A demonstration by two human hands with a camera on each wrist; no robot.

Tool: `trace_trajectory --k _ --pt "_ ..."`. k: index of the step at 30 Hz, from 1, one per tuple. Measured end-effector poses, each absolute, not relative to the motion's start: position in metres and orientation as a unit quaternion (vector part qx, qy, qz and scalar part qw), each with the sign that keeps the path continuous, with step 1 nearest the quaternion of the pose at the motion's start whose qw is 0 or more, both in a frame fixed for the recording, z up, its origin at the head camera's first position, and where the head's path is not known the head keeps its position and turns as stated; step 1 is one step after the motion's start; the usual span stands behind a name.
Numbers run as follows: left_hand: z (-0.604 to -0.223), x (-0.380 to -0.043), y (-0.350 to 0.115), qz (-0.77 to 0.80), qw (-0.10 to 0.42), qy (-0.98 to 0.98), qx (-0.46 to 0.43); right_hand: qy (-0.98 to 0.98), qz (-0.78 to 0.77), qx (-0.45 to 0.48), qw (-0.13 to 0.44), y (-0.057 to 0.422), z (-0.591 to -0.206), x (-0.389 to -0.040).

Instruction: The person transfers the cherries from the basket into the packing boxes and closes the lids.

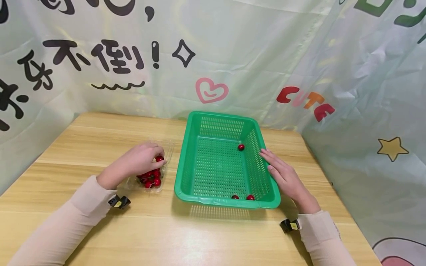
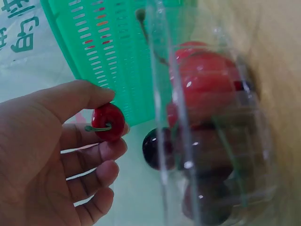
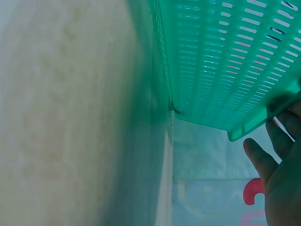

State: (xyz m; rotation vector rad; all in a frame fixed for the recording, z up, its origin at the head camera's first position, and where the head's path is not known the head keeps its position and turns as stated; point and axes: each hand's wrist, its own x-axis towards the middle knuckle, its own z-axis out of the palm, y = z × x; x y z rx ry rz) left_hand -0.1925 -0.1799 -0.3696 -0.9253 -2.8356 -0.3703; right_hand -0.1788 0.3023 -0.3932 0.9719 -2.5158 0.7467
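Note:
My left hand [image 1: 143, 159] pinches a red cherry [image 2: 109, 121] between thumb and fingertips, its short green stem showing in the left wrist view. Just below that hand, more cherries [image 1: 151, 179] lie in a clear plastic box [image 1: 168, 151]. A green slotted basket [image 1: 186, 155] stands upright to the right of the box. Inside it are a cherry [image 1: 241, 147] near the far right and two by the near wall. On the basket's right rim rests my right hand [image 1: 287, 177], its fingers fairly straight and touching the edge.
A wooden table [image 1: 146, 229] carries the box and basket. Behind it and along the sides hangs a pale printed cloth [image 1: 249, 55]. Black wrist cameras are strapped at both cuffs, one [image 1: 119, 202] at the left and one [image 1: 288, 225] at the right.

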Motion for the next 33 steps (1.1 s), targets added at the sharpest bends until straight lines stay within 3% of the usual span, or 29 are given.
trace_trajectory --k 10,21,33 --pt "-0.378 -0.190 -0.175 -0.116 0.041 -0.952 -0.280 -0.886 0.262 0.342 0.171 0.302 -0.392 -0.178" --pt "-0.387 -0.190 -0.172 -0.098 0.053 -0.960 -0.258 -0.890 0.260 0.336 0.166 0.302 -0.393 -0.178" --pt "-0.377 -0.195 -0.184 -0.134 -0.005 -0.948 -0.290 -0.888 0.259 0.339 0.172 0.302 -0.393 -0.178"
